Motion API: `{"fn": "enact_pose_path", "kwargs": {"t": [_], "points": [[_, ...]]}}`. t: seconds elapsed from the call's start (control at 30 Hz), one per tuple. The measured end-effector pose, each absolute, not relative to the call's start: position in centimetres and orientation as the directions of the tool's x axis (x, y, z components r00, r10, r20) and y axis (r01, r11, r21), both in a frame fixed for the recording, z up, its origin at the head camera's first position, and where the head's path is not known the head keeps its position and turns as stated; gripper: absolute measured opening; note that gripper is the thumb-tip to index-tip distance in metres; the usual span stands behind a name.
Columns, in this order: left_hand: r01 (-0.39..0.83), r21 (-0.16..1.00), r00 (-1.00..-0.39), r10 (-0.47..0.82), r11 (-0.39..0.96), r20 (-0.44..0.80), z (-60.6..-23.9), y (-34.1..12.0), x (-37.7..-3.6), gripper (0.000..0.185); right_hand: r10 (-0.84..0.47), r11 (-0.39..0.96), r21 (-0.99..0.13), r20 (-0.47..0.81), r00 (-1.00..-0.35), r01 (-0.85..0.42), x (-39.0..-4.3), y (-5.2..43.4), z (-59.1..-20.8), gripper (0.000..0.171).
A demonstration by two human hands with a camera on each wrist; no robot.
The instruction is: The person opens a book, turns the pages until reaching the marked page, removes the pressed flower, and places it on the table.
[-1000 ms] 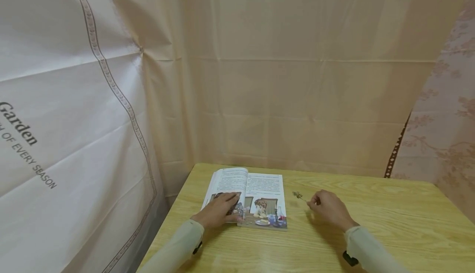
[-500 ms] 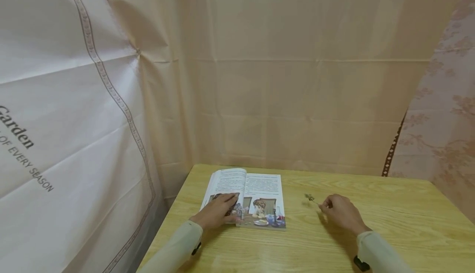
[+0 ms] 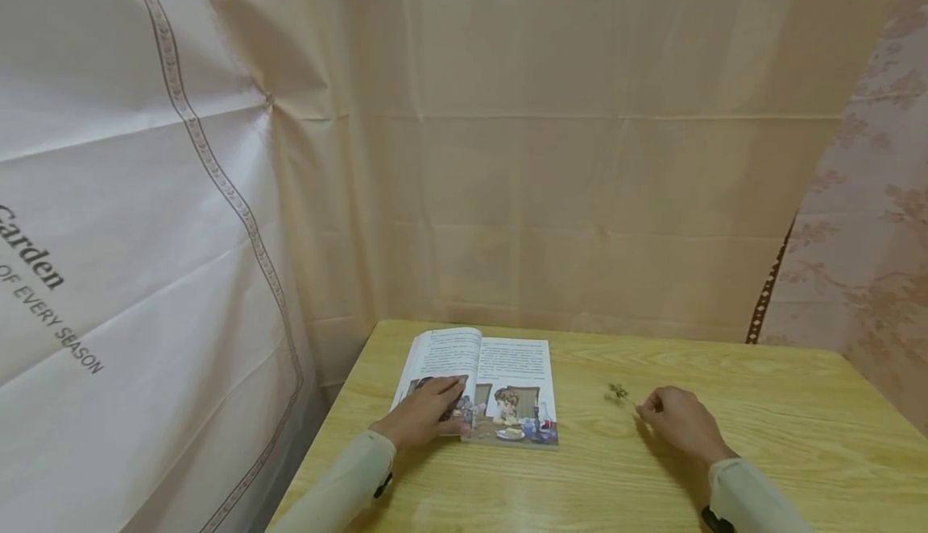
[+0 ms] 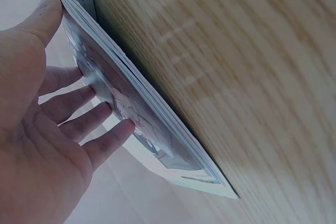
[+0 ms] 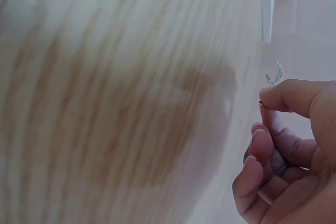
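Note:
An open book [image 3: 515, 364] with printed text above and a coloured picture across the lower pages lies on the table. My left hand [image 3: 424, 414] rests on the lower left page, its fingers spread and fairly straight; in the left wrist view the fingertips [image 4: 126, 125] touch the picture and the thumb lies by the spine end. To the right of the book, my right hand [image 3: 681, 420] pinches the thin stem of a small dried flower sprig [image 3: 618, 391] between thumb and forefinger. The sprig's head points left toward the book. Most of it is hidden behind the thumb in the right wrist view.
The yellow wood-grain table [image 3: 580, 485] carries the book on its left half. Behind it hangs a beige cloth [image 3: 551, 195], with a white printed cloth [image 3: 145, 275] at the left and a floral one [image 3: 863, 259] at the right.
My right hand has moved right, away from the book, with the dried flower sprig in its fingers. The left hand stays on the page, and the book lies as before.

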State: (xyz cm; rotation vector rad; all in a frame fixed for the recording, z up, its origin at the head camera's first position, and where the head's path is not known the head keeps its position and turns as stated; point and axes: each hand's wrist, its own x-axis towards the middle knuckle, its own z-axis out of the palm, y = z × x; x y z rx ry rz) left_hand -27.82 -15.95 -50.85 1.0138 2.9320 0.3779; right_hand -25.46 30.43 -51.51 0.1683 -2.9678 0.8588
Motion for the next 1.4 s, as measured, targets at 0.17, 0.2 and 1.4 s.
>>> {"fn": "enact_pose_path", "kwargs": {"t": [0.17, 0.2, 1.4], "points": [[0.601, 0.23, -0.794, 0.605, 0.765, 0.06, -50.9, -15.9, -28.0, 0.086, -0.072, 0.858, -0.505, 0.064, -0.995, -0.094, -25.4, 30.9, -51.8, 0.015], [0.6, 0.231, -0.794, 0.605, 0.766, 0.059, -50.9, -15.9, -28.0, 0.086, -0.068, 0.86, -0.503, 0.058, -0.996, -0.088, -25.4, 30.9, -51.8, 0.015], [0.593, 0.243, -0.796, 0.605, 0.768, 0.033, -50.5, -16.0, -27.6, 0.084, -0.239, 0.8, -0.533, 0.14, -0.961, -0.276, -24.0, 25.0, -50.9, 0.013]]}}
